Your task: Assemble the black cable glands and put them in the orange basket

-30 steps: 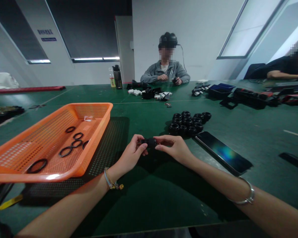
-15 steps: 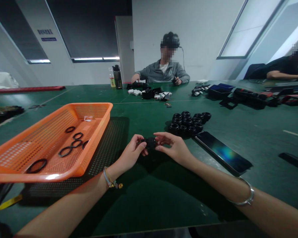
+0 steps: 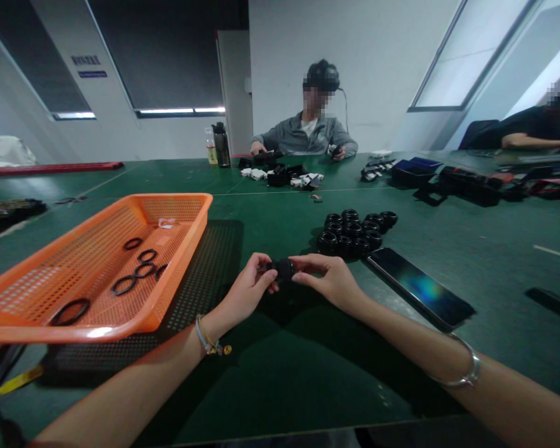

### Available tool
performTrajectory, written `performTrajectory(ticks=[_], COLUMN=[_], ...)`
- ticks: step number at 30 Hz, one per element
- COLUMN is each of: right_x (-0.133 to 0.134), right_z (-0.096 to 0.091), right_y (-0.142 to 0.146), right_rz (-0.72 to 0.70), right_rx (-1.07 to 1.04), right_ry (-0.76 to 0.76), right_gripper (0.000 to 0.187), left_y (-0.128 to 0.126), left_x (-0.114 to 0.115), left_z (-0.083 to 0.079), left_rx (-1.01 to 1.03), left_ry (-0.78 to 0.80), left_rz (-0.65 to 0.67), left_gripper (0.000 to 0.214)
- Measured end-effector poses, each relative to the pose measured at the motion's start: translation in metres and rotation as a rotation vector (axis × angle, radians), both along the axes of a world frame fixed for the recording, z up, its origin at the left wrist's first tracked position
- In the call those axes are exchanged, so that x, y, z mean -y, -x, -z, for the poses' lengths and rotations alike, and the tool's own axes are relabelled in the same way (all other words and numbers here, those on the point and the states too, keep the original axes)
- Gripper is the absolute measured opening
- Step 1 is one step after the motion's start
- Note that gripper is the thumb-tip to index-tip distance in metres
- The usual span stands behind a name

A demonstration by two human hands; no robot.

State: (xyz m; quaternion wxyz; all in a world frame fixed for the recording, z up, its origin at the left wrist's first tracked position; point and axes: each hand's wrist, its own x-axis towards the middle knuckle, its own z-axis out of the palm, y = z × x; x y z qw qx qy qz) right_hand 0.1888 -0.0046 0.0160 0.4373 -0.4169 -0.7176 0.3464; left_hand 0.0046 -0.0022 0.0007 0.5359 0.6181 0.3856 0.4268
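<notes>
A small black cylindrical part [image 3: 286,269] is held sideways above the table, between both hands. My left hand [image 3: 254,281] is closed around its left end, thumb in front. My right hand [image 3: 329,278] has thumb and fingertips closed at the part's right end. Its exact kind is too dark to make out. Beyond my right hand stands a cluster of black ring-topped parts [image 3: 353,230], several of them packed together. To the left of my left hand, an orange perforated basket [image 3: 198,227] holds several black rings [image 3: 124,285] and a small whitish scrap [image 3: 167,223].
A smartphone [image 3: 420,287] lies right of my right hand, with a flat black piece [image 3: 550,300] farther right. Across the green table [image 3: 261,218] sits a co-worker [image 3: 303,134] behind black and white parts [image 3: 284,176]. Bottles [image 3: 221,144] stand at the far edge.
My right hand's fingers have come down slightly and closed in on the right end of the black part. Across the table, the co-worker's hands have shifted slightly.
</notes>
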Motion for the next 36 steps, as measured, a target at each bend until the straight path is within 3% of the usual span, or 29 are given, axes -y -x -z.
performTrajectory(ticks=[15,21,26,36], right_x=[-0.002,-0.0001,-0.0006,0.0007], right_z=[-0.0004,0.0005,0.0006,-0.0019], right_y=[0.0003,0.0032,0.0022,0.0026], right_rz=[-0.04,-0.004,-0.017,0.009], right_rx=[0.044,-0.038,-0.024,-0.015], right_ry=[0.041,0.117,0.081,0.124], right_gripper=[0.027,0.043,0.032,0.033], left_y=[-0.0008,-0.0011,-0.0007,0.0003], left_x=[-0.0006,-0.001,-0.0018,-0.0003], left_z=[-0.0014,-0.0015,0.0008,0.0027], left_rx=[-0.067,-0.048,-0.047,-0.068], left_ry=[-0.01,0.0,-0.019,-0.054], left_rz=[0.003,0.002,0.007,0.015], left_gripper=[0.011,0.012,0.014,0.015])
